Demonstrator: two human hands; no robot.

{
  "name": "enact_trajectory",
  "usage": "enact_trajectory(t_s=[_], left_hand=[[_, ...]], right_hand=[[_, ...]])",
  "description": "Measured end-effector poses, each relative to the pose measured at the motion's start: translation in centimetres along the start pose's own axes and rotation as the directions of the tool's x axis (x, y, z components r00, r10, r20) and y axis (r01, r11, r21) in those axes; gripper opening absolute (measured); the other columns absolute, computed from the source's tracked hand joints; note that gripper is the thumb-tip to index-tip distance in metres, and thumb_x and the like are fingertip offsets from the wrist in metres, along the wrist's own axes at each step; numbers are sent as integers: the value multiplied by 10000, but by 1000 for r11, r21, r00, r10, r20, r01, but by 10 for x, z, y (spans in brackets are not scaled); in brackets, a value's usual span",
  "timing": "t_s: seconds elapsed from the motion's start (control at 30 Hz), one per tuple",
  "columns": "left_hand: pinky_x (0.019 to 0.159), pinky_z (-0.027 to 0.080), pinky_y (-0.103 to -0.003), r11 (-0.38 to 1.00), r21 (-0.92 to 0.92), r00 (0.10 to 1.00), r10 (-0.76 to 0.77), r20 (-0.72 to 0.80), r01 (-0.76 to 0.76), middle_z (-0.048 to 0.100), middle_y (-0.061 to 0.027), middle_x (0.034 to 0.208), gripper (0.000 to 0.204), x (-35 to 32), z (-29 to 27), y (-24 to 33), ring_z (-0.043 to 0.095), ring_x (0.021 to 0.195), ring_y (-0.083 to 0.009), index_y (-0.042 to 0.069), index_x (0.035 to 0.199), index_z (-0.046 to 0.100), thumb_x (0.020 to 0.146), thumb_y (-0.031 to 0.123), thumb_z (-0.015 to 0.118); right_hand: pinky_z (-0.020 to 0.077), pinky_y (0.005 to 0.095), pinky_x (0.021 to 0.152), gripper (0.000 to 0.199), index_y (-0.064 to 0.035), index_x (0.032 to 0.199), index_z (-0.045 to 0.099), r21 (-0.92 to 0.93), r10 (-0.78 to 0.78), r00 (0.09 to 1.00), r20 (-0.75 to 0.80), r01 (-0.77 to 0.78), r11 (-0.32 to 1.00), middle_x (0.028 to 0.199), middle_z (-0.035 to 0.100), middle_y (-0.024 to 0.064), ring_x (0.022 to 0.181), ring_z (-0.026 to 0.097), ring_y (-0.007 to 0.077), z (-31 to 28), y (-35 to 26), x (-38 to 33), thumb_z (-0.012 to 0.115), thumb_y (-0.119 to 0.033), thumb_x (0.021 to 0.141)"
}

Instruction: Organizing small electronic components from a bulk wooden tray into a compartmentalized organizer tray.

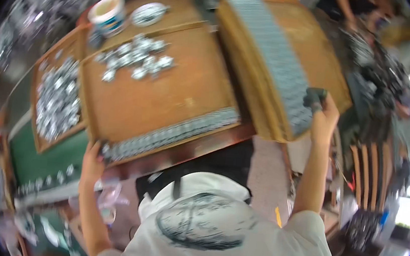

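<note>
My left hand (92, 160) is at the near left corner of a shallow wooden tray (168, 96), by the end of a row of small grey metal parts (174, 132) along its near edge. Motion blur smears its fingers. Farther back in this tray lies a loose heap of shiny metal parts (139, 57). Off to the right, my right hand (324, 121) is above a stack of wooden trays (251, 77), beside a band of grey parts (274, 55) on the top one. Its fingers are closed around something dark (314, 97), too blurred to name.
A smaller wooden tray heaped with shiny metal parts (59, 99) stands at the left on a green surface (42, 160). Behind the middle tray are a white tub (107, 15) and a round dish (148, 14). Another person's arm (345, 10) shows at the far right, near a slatted wooden piece (371, 175).
</note>
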State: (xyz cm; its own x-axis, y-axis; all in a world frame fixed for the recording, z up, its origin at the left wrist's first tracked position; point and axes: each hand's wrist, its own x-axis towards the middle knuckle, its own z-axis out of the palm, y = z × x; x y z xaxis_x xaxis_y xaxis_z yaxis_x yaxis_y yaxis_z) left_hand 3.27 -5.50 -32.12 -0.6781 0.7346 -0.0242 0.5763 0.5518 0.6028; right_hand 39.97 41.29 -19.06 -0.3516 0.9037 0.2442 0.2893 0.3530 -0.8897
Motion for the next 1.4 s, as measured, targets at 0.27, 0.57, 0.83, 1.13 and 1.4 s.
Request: enact_trajectory(t_s=[0.27, 0.57, 0.83, 1.13, 1.4], left_hand=[[1007, 407, -321, 775, -282, 765, -365, 531, 565, 590, -120, 1210, 600, 28, -31, 28, 548, 1140, -227, -36, 1258, 581, 699, -182, 420], [863, 485, -429, 996, 88, 991, -31, 127, 19, 537, -184, 1137, 507, 14, -9, 49, 556, 1029, -415, 74, 1177, 576, 698, -83, 523], [830, 499, -480, 586, 196, 609, -677, -414, 786, 677, -229, 1020, 369, -30, -58, -44, 636, 966, -433, 66, 1161, 582, 864, 286, 593], [847, 519, -441, 587, -189, 503, -788, -355, 787, 700, -214, 1049, 405, -46, -12, -135, 665, 1006, -361, 15, 1203, 578, 905, 287, 554], [841, 530, -291, 173, -985, 874, -483, -62, 26, 673, -62, 1110, 347, -12, 2, 63, 649, 964, -155, 17, 1185, 622, 844, 4, 687]], right_hand=[[489, 375, 847, 281, -43, 1073, 685, -732, 92, 991, -96, -133, 668, 1007, 692, 191, 916, 643, 364, -93, 61, 52, 588, -207, 866], [448, 378, 911, 444, 19, 1250, 598, -601, 213, 949, 235, -30, 799, 1157, 670, 193, 1052, 616, 323, -156, 144, 62, 589, -288, 930], [449, 295, 682, 442, -37, 1308, 529, -306, 104, 993, 46, -85, 948, 955, 605, 40, 768, 566, 142, -133, 118, 73, 584, -315, 969], [509, 252, 650, 345, -23, 1289, 555, 465, 405, 868, 288, -497, 733, 959, 620, 36, 784, 589, 102, 74, -2, -37, 529, -231, 1015], [538, 250, 549, 247, -19, 1146, 634, 206, 244, 694, 678, -498, 842, 857, 634, 19, 683, 605, 99, 180, -48, -101, 644, -88, 909]])
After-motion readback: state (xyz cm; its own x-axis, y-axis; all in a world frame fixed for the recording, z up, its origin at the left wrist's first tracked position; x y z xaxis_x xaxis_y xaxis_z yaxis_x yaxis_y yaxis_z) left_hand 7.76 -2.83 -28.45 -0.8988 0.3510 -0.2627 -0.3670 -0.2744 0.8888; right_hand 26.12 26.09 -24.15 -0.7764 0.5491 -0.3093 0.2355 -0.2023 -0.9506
